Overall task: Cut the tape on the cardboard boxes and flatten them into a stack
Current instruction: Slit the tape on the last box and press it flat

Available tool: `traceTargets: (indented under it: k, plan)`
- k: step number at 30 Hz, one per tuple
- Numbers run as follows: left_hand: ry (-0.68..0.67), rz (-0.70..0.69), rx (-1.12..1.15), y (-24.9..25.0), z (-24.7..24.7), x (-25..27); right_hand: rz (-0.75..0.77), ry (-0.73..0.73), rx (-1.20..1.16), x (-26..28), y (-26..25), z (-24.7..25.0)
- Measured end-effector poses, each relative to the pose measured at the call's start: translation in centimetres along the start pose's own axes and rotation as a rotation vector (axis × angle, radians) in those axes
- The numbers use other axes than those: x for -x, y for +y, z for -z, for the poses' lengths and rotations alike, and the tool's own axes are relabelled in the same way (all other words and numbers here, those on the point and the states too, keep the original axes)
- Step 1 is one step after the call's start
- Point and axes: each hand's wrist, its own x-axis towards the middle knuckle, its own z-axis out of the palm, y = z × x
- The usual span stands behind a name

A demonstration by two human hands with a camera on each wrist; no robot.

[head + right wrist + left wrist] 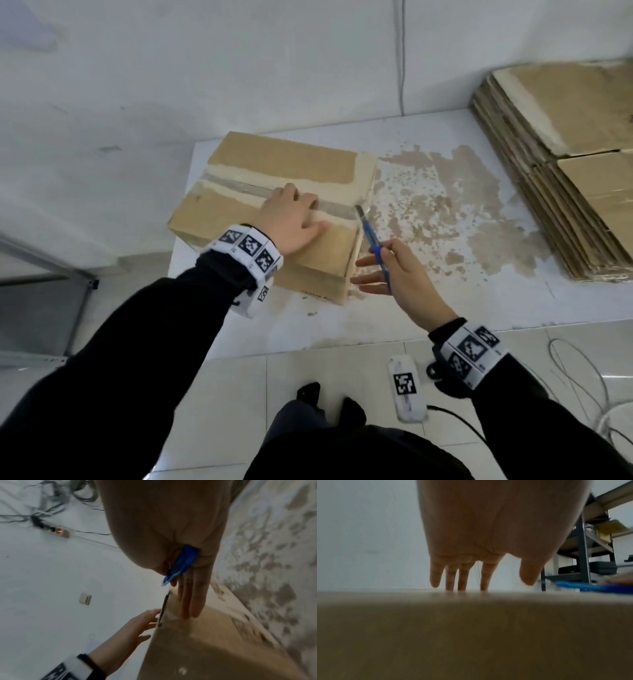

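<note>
A closed cardboard box stands on the left part of the white table, with a strip of clear tape running along its top seam. My left hand lies flat across that seam, fingers straight; the left wrist view shows its fingertips touching the box top. My right hand pinches a blue utility knife. The knife's blade meets the box's right top edge where the tape ends. The other right fingers stay straight beside the box side.
A stack of flattened boxes fills the table's right end. The worn table surface between box and stack is bare. On the floor lie a tagged power strip and loose cables. A metal shelf frame stands at the left.
</note>
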Motion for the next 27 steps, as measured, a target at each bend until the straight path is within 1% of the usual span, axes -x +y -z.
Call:
traceTargets:
  k: [2, 4, 6, 8, 10, 14, 16, 18, 21, 22, 25, 26, 27]
  plan:
    - [0.121, -0.037, -0.064, -0.5, -1.2, 0.2, 0.105, 0.094, 0.285, -0.8, 0.0, 0.8]
    - [0.203, -0.081, -0.088, -1.3, -2.1, 0.3, 0.228, 0.159, 0.615, -2.3, -0.5, 2.1]
    - [0.274, -0.093, -0.056, -1.6, -2.7, 0.2, 0.308, 0.144, 0.813, -3.4, -1.4, 3.3]
    - [0.355, -0.077, 0.004, -1.7, -3.0, 0.0, 0.380, 0.092, 0.938, -4.1, -2.3, 3.9]
    - [0.394, -0.062, 0.020, -1.8, -3.3, -0.3, 0.410, 0.036, 1.025, -4.7, -3.2, 4.4]
    - [0.443, -0.083, 0.066, -1.9, -3.3, -0.7, 0.418, -0.036, 1.052, -6.3, -4.4, 5.2]
    - [0.478, -0.120, 0.115, -1.9, -3.3, -0.8, 0.403, -0.090, 0.999, -6.8, -4.6, 5.2]
    - [0.508, -0.136, 0.141, -1.8, -3.3, -0.8, 0.352, -0.163, 0.931, -7.0, -4.9, 5.3]
    - [0.522, -0.143, 0.101, -1.6, -3.1, -1.1, 0.173, -0.329, 0.845, -7.1, -5.9, 6.6]
    - [0.530, -0.153, 0.090, -1.5, -3.1, -1.1, 0.133, -0.359, 0.825, -7.3, -6.2, 7.1]
    - [0.620, -0.166, 0.075, -1.4, -2.9, -1.3, 0.136, -0.325, 0.819, -7.3, -6.1, 6.7]
    - [0.649, -0.165, 0.076, -1.5, -2.9, -1.3, 0.140, -0.355, 0.834, -6.7, -5.7, 6.2]
    - [0.662, -0.167, 0.074, -1.5, -2.9, -1.3, 0.134, -0.428, 0.863, -6.0, -5.4, 5.8]
